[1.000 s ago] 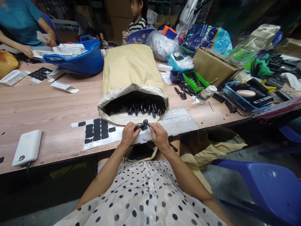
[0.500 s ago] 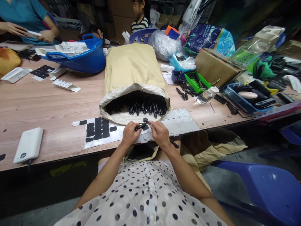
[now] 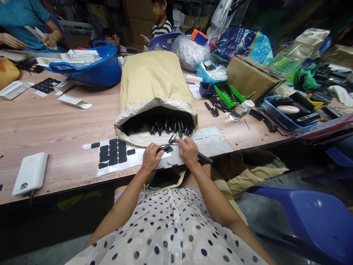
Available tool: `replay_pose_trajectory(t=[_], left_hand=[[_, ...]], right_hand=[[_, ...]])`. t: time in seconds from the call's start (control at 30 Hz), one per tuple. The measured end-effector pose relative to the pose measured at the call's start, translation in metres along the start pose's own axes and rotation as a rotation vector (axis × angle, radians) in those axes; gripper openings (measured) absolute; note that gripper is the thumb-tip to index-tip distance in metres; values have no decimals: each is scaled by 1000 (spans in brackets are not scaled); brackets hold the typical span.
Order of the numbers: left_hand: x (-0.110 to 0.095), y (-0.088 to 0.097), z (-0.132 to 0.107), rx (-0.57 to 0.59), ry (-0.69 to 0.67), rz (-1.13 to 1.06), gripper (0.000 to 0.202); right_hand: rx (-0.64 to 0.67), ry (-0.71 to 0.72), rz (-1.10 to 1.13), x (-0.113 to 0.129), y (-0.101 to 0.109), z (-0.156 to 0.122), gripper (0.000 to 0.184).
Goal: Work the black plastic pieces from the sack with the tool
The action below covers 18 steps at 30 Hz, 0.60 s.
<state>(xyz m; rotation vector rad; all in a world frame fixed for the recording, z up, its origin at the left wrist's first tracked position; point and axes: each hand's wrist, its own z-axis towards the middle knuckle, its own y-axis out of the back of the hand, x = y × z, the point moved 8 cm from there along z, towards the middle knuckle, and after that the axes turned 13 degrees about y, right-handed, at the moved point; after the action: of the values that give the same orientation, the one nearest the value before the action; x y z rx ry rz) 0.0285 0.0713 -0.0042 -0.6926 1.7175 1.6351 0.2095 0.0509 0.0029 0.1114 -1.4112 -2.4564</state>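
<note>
Large tan sack (image 3: 154, 77): matt, creased, paper-like outside; pale lining looks rough, woven. Slim black pieces (image 3: 180, 129) inside it: glossy, plastic-looking. Hand-held slender black piece (image 3: 164, 148): dark gloss. Black-handled tool (image 3: 172, 138): head bright, metallic-looking; handle duller. Black rounded-square patches (image 3: 113, 151): matt, on smooth white backing paper (image 3: 140, 156). Long pinkish-brown tabletop (image 3: 91, 121): wood-grain, smooth, faint sheen. White rounded rectangular block (image 3: 31, 171): smooth plastic look. Deep blue basin (image 3: 91, 73): glossy plastic.

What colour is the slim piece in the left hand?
Black: the slim piece in the left hand shows best in the head view.
</note>
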Motion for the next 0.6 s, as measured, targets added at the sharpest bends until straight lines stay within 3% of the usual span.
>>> replay_pose_trajectory(t=[0.1,0.17,0.23,0.33,0.5,0.6], left_hand=[[-11,6,-19,67,-45,-58,17],[-21,2,-42,224,-104,-94,22],[-24,-10,-71,454,-122,-85,23],[-3,-34,-99,646,2,67,23],[61,-69,-93,621,337,333,30],[80,-86,-82,581,391,350,36]], right_hand=[[9,13,-1,1,0,0,27],[16,15,-2,1,0,0,27],[18,11,-7,1,-1,0,27],[10,7,-17,1,-1,0,27],[8,7,-18,3,-1,0,27],[16,4,-17,2,-2,1,28]])
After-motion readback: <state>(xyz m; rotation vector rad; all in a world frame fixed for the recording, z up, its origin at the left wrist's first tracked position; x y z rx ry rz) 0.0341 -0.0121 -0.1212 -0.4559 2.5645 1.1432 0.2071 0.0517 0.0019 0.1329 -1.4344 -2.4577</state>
